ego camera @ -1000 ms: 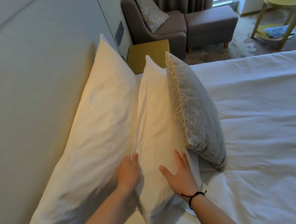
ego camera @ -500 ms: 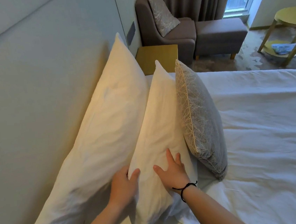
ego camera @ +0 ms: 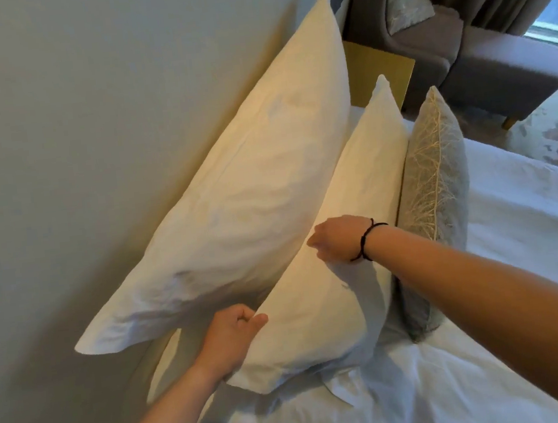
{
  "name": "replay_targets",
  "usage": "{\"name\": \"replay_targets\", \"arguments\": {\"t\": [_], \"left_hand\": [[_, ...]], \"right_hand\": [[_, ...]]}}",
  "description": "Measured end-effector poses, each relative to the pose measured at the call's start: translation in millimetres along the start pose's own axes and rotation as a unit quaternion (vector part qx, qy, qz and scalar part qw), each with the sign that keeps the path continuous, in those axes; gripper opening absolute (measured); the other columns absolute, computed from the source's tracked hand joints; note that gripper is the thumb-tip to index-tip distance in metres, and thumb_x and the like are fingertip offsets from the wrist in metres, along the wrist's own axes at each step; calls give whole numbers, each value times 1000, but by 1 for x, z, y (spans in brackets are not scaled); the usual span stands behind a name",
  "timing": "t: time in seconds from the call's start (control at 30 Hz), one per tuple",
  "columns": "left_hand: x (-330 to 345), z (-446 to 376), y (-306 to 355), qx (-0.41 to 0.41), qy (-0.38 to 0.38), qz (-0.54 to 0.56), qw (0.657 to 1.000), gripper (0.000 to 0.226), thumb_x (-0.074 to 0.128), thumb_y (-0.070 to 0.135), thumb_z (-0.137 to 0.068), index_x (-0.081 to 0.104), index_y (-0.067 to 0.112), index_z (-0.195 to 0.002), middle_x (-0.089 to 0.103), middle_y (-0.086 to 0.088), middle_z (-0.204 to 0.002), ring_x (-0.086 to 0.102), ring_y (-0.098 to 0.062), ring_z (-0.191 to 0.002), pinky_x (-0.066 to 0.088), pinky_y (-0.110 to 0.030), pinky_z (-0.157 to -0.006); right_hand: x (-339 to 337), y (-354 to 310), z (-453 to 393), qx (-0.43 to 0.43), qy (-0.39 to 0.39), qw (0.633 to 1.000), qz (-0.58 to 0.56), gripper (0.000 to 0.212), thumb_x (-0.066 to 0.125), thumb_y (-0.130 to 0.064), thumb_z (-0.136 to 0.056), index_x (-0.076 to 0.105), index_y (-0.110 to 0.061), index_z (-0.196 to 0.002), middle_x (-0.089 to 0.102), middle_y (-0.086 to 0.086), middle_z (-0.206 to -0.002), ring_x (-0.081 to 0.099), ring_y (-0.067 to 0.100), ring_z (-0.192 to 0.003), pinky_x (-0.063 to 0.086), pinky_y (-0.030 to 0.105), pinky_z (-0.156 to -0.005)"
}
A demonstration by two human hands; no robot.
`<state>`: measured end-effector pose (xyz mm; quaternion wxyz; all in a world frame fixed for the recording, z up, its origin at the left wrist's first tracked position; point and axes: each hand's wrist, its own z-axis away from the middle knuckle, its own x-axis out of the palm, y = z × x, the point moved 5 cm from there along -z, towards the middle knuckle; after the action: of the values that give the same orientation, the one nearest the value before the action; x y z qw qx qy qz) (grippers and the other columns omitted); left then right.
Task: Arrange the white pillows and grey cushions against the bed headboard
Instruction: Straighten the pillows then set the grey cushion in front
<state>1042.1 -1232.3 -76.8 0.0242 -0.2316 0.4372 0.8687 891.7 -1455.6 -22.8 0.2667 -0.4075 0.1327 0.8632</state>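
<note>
A large white pillow leans against the pale headboard. In front of it stands a smaller white pillow, and a grey cushion with a gold leaf pattern leans on that one. My left hand pinches the smaller pillow's near lower edge, fingers closed on the fabric. My right hand, with a black band at the wrist, grips the same pillow's top edge, its fingers tucked behind and hidden.
White bed linen spreads to the right. Beyond the pillows stands a yellow bedside table, then a grey armchair with a patterned cushion and a footstool. Curtains and a window are at the far right.
My right hand has moved from the smaller pillow's front face up to its top edge. My left hand has shifted to the pillow's lower corner. The view has moved closer and tilted.
</note>
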Motion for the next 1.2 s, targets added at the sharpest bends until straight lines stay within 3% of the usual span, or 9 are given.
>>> {"name": "replay_targets", "arguments": {"t": [0.13, 0.23, 0.37, 0.6, 0.77, 0.9, 1.03, 1.1, 1.2], "left_hand": [[-5, -7, -8, 14, 28, -54, 998, 36, 75, 33, -83, 54, 19, -57, 53, 17, -48, 45, -2, -47, 34, -22, -48], [-1, -6, -11, 9, 4, -120, 993, 33, 72, 41, -82, 58, 22, -59, 55, 17, -49, 48, -2, -47, 28, -18, -43], [10, -4, 1, 18, -14, -200, 980, 26, 58, 43, -85, 57, 28, -63, 60, 12, -62, 55, -5, -61, 46, -29, -56], [60, -21, 80, 173, -48, -191, 965, 27, 37, 25, -98, 58, 35, -114, 58, 12, -114, 58, -17, -103, 49, -37, -88], [78, -39, 112, 157, -35, -228, 960, 18, 36, 15, -95, 40, 29, -85, 49, 4, -95, 53, -22, -83, 38, -35, -66], [84, -59, 125, 160, 6, -221, 962, 18, 35, 10, -97, 43, 26, -99, 52, 3, -109, 56, -21, -98, 43, -33, -82], [90, -63, 134, 216, 60, -204, 953, 19, 32, 27, -103, 42, 34, -117, 49, 11, -111, 52, -11, -102, 39, -24, -92], [92, -62, 140, 245, 78, -209, 943, 22, 42, 24, -99, 52, 30, -118, 52, 9, -102, 57, -13, -90, 44, -25, -84], [86, -61, 152, 299, 125, -187, 927, 25, 71, 8, -75, 69, 22, -95, 57, 5, -76, 57, -18, -57, 50, -28, -51]], "right_hand": [[13, 5, -14, -31, -14, 997, 70, 45, 27, -49, -101, 46, -34, -139, 46, -4, -144, 44, 22, -129, 34, 46, -105], [18, 8, -24, -10, -39, 996, 75, 50, 22, -54, -100, 41, -39, -143, 46, -9, -146, 39, 17, -135, 23, 48, -110], [15, 10, -25, -22, -64, 997, 48, 52, 24, -57, -99, 38, -39, -146, 42, -11, -151, 33, 16, -140, 15, 50, -115], [-20, 73, -26, -3, -45, 998, 37, 42, 28, -39, -104, 46, -34, -142, 48, -6, -146, 41, 18, -134, 24, 41, -111], [-51, 134, -48, 32, -26, 991, 129, 39, 37, -35, -101, 47, -37, -139, 50, -5, -140, 45, 22, -128, 35, 43, -102], [-69, 181, -73, 84, 15, 976, 199, 35, 38, -36, -94, 50, -38, -127, 51, -6, -130, 47, 25, -106, 39, 41, -88], [-75, 224, -95, 135, -24, 984, 118, 47, 56, -30, -90, 43, -32, -135, 39, 2, -135, 54, 30, -104, 47, 41, -89], [-79, 231, -103, 128, -13, 982, 137, 42, 59, -22, -89, 46, -29, -128, 38, 1, -129, 58, 28, -93, 50, 39, -79], [-89, 236, -107, 103, 28, 977, 187, 13, 55, -30, -92, 49, -27, -103, 45, -1, -115, 52, 19, -69, 46, 35, -65]]}}
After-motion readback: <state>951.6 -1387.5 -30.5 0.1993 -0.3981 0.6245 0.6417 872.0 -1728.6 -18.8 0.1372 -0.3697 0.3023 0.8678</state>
